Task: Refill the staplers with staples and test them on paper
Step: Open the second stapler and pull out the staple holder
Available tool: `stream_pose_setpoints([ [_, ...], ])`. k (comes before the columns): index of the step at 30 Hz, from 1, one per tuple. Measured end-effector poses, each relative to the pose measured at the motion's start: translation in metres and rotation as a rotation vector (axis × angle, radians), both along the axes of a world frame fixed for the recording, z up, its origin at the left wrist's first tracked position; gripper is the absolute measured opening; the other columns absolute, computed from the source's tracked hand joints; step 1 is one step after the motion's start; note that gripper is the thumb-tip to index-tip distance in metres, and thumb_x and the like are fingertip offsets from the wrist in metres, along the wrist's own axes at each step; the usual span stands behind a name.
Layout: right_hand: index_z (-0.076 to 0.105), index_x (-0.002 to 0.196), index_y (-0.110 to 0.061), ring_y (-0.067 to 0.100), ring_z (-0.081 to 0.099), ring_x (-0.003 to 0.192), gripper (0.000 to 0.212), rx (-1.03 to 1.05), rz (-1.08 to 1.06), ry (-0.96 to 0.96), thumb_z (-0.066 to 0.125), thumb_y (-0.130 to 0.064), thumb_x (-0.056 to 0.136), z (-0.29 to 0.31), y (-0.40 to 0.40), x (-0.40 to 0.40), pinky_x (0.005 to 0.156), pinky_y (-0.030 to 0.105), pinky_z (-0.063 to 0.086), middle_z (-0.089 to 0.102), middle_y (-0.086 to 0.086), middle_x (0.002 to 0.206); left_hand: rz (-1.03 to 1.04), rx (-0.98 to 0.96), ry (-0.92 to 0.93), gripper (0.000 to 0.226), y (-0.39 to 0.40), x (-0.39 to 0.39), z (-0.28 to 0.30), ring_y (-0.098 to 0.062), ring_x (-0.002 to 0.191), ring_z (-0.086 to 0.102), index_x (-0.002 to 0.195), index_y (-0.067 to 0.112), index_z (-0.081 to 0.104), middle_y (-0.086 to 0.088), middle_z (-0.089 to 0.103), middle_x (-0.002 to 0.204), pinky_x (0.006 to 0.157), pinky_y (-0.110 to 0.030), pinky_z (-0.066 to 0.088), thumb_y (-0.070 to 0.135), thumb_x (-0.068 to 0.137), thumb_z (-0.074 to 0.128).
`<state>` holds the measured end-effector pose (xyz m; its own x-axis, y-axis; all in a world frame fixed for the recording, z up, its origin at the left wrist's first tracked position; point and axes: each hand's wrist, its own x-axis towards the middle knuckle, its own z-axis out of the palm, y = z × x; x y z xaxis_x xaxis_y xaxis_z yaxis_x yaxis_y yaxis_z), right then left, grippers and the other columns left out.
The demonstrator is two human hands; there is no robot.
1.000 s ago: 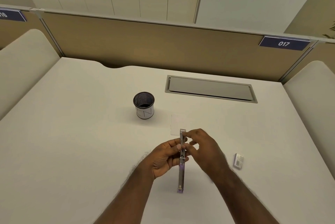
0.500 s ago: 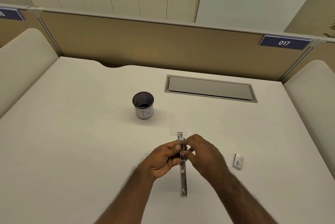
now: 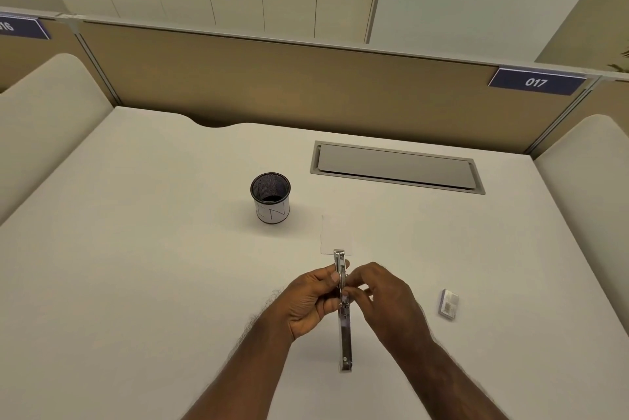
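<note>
1. Overhead, writing first: a dark blue sign (image 3: 537, 82) on the partition's top edge reads "017" in white. A second blue sign (image 3: 21, 28) at far left is cut off; only "16" shows.
2. Mesh cup (image 3: 271, 196) carries a white paper label with handwritten marks, roughly "N" preceded by another stroke; not surely legible.
3. Small box (image 3: 448, 303), on the desk right of the hands, has printing on its face, too small to read.
4. Counts: one stapler, one sheet of paper, one cup, one small box, two signs, one grey hatch cover (image 3: 396, 166) set into the desk (image 3: 136, 249), two hands.
5. Stapler (image 3: 343, 317): slim, silver metal, seen edge-on as a long narrow strip. Held above the desk's near centre, far tip over the near edge of the paper (image 3: 335, 235).
6. Left hand (image 3: 311, 300): fingers curled round the stapler's upper half from the left, thumb against it.
7. Right hand (image 3: 384, 297): fingertips pinched narrowly at the stapler's right side. Whether a staple strip is between them, cannot tell.
</note>
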<state>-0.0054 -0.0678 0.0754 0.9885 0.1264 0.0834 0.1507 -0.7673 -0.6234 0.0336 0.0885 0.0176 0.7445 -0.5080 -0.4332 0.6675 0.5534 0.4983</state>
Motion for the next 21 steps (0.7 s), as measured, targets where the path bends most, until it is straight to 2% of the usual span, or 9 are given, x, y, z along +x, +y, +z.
stream_pose_setpoints([
  [3, 0.063, 0.094, -0.025, 0.005, 0.058, 0.08, 0.006, 0.002, -0.013, 0.028, 0.065, -0.023, 0.089, 0.001, 0.0, 0.001, 0.073, 0.02, 0.051, 0.06, -0.015, 0.087, -0.052, 0.01, -0.039, 0.038, 0.001, 0.003, 0.003, -0.024, 0.083, 0.069, 0.124, -0.008, 0.058, -0.023, 0.067, 0.111, 0.082, -0.035, 0.06, 0.006, 0.089, 0.057],
  [5, 0.065, 0.097, -0.024, 0.004, 0.058, 0.081, 0.008, 0.009, -0.023, 0.033, 0.064, -0.021, 0.09, 0.001, 0.0, 0.001, 0.074, 0.019, 0.05, 0.06, -0.014, 0.089, -0.068, 0.026, -0.052, 0.038, 0.0, 0.004, 0.005, -0.021, 0.08, 0.069, 0.123, -0.009, 0.059, -0.021, 0.066, 0.108, 0.078, -0.034, 0.06, 0.006, 0.088, 0.058],
  [8, 0.067, 0.094, -0.022, 0.005, 0.059, 0.08, 0.008, 0.03, -0.034, 0.065, 0.065, -0.018, 0.088, 0.005, 0.001, 0.004, 0.073, 0.017, 0.048, 0.061, -0.012, 0.086, -0.094, 0.042, -0.069, 0.038, 0.001, 0.004, 0.007, -0.019, 0.078, 0.067, 0.124, -0.007, 0.059, -0.017, 0.067, 0.098, 0.079, -0.032, 0.06, 0.007, 0.089, 0.057],
  [11, 0.068, 0.089, -0.022, 0.005, 0.059, 0.078, 0.011, 0.062, -0.051, 0.127, 0.067, -0.013, 0.084, 0.011, 0.001, 0.012, 0.068, 0.007, 0.041, 0.06, -0.012, 0.081, -0.121, 0.044, -0.093, 0.034, 0.001, 0.003, 0.01, -0.019, 0.079, 0.067, 0.12, -0.004, 0.063, -0.014, 0.069, 0.089, 0.081, -0.033, 0.059, 0.008, 0.089, 0.057],
  [13, 0.068, 0.088, -0.023, 0.007, 0.058, 0.078, 0.011, 0.052, -0.039, 0.125, 0.067, -0.013, 0.084, 0.015, 0.001, 0.014, 0.068, 0.01, 0.042, 0.061, -0.011, 0.081, -0.089, 0.044, -0.085, 0.033, 0.001, 0.002, 0.012, -0.019, 0.076, 0.068, 0.118, -0.004, 0.064, -0.015, 0.069, 0.091, 0.078, -0.032, 0.059, 0.008, 0.088, 0.057],
  [16, 0.063, 0.087, -0.024, 0.006, 0.057, 0.08, 0.008, 0.038, 0.006, 0.06, 0.065, -0.016, 0.086, 0.016, 0.003, 0.006, 0.073, 0.024, 0.049, 0.059, -0.011, 0.086, -0.01, 0.041, -0.066, 0.033, 0.001, 0.004, 0.013, -0.02, 0.076, 0.068, 0.122, -0.006, 0.06, -0.016, 0.068, 0.095, 0.075, -0.032, 0.06, 0.006, 0.092, 0.054],
  [21, 0.06, 0.092, -0.027, -0.004, 0.048, 0.084, 0.01, -0.015, 0.106, -0.038, 0.068, -0.027, 0.086, 0.01, 0.0, -0.016, 0.075, 0.022, 0.047, 0.053, -0.019, 0.09, 0.037, 0.046, -0.055, 0.035, 0.007, 0.005, 0.013, -0.025, 0.08, 0.069, 0.12, -0.003, 0.062, -0.013, 0.068, 0.087, 0.086, -0.042, 0.058, 0.007, 0.087, 0.059],
])
